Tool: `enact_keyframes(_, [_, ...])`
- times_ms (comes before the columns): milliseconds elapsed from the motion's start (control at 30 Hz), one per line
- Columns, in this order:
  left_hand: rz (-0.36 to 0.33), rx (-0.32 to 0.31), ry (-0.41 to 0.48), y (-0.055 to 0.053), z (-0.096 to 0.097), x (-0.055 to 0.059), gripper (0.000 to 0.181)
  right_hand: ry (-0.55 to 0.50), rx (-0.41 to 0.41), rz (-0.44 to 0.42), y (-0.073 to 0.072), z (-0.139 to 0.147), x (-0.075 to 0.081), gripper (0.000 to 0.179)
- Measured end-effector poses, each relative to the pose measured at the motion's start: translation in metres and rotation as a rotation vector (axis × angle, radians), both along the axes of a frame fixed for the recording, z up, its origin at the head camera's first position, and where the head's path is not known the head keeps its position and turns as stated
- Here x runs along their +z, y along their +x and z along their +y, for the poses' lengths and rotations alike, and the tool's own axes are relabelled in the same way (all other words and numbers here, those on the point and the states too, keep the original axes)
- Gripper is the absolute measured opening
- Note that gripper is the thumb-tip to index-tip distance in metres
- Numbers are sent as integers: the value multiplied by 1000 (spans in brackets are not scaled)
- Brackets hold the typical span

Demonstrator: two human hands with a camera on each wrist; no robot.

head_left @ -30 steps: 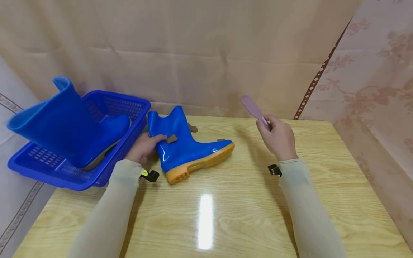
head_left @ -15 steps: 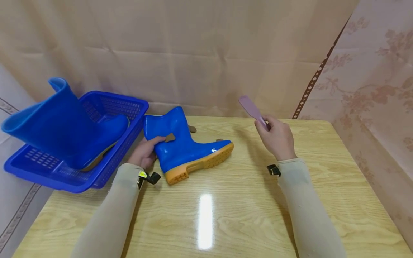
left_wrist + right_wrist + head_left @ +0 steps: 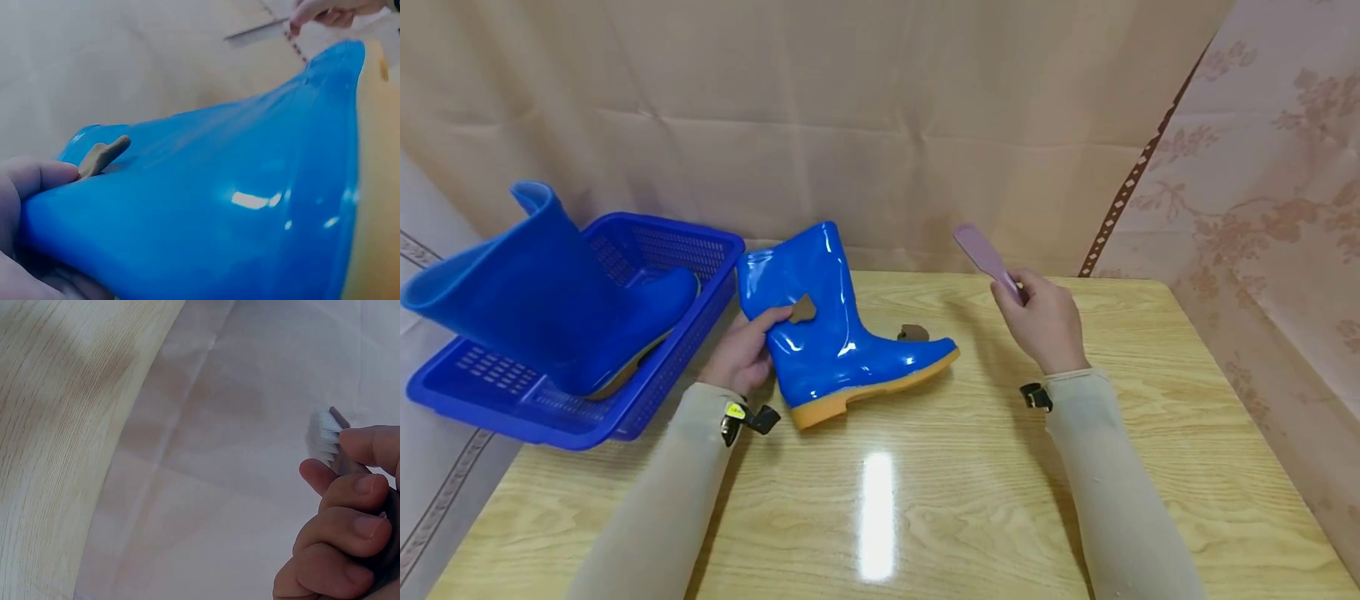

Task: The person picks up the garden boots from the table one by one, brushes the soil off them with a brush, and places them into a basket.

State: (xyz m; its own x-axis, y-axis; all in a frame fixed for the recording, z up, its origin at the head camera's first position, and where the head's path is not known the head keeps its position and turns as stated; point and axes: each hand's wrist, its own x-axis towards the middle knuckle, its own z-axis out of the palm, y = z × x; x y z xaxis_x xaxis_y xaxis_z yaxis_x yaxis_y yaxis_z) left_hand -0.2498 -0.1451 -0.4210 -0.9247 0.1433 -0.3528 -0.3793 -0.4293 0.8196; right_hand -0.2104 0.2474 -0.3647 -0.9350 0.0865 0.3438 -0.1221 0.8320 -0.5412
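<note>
My left hand [image 3: 741, 354] grips the shaft of a glossy blue rain boot [image 3: 820, 350] with a yellow-orange sole, its toe pointing right. Beside the thumb, a brown mud-like lump [image 3: 803, 309] sticks to the shaft; in the left wrist view the lump [image 3: 103, 156] stands up from the surface. A second brown lump [image 3: 913, 332] shows behind the boot's foot. Off to the right, raised above the table, my right hand [image 3: 1047, 321] holds a mauve brush [image 3: 987, 252] by its handle. White bristles [image 3: 328, 434] show in the right wrist view.
At the left, a blue plastic basket [image 3: 542, 421] with perforated sides holds another blue rain boot [image 3: 565, 292], its shaft leaning over the basket's left rim. The wood-grain table [image 3: 970, 500] ends at a beige cloth backdrop [image 3: 880, 125].
My left hand has turned the boot, its shaft now higher and less of the sole's underside visible. A brown patch behind the shaft has gone from sight. My right hand has barely moved.
</note>
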Motion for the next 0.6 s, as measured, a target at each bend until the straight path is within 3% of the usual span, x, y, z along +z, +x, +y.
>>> enact_keyframes(167, [112,-3,-51,10,20,19,63,0,-7,1,2,0,1,42])
enact_keyframes(333, [279,12,-82,22,44,40,61,-5,-17,-11,3,1,1,42])
enact_keyframes(467, [436,122,-145,29,62,46,59,-14,-21,8,3,1,1,42])
enact_keyframes(600, [552,226,-275,31,72,40,55,-20,-20,66,2,-1,-1,40])
